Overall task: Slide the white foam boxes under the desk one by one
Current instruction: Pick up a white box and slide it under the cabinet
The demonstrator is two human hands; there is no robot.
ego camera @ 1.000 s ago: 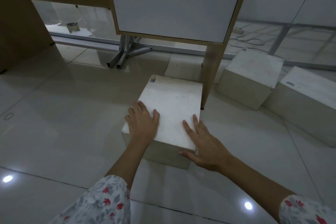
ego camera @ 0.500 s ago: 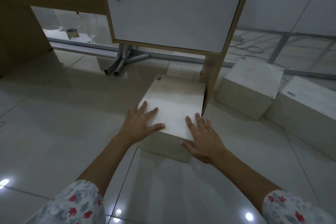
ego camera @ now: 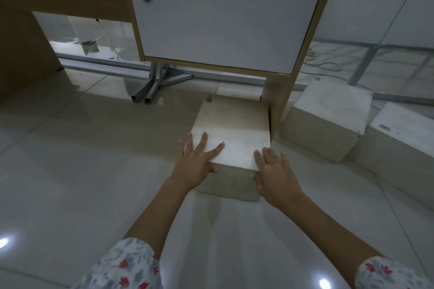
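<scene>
A white foam box [ego camera: 234, 124] sits on the tiled floor, its far half under the desk's white cabinet [ego camera: 223, 12] and its right side against the wooden desk leg [ego camera: 278, 101]. My left hand [ego camera: 197, 162] lies flat on the box's near left corner, fingers spread, thumb on its front face. Straight fingers of my right hand [ego camera: 274, 171] press on the near right corner. Two more white foam boxes, one nearer the leg [ego camera: 328, 112] and one at the frame's edge [ego camera: 404, 138], stand on the floor to the right of the leg.
A metal frame foot [ego camera: 152, 87] and a rail [ego camera: 105, 65] lie on the floor behind the box. A small round container [ego camera: 89, 47] stands beyond the desk at the back left. A cable [ego camera: 326, 65] trails at the back right. A wooden panel [ego camera: 25, 54] closes the left side.
Both hands have pushed the box forward along the floor, so its far end now lies under the cabinet beside the desk leg. The hands have slid back toward its near edge.
</scene>
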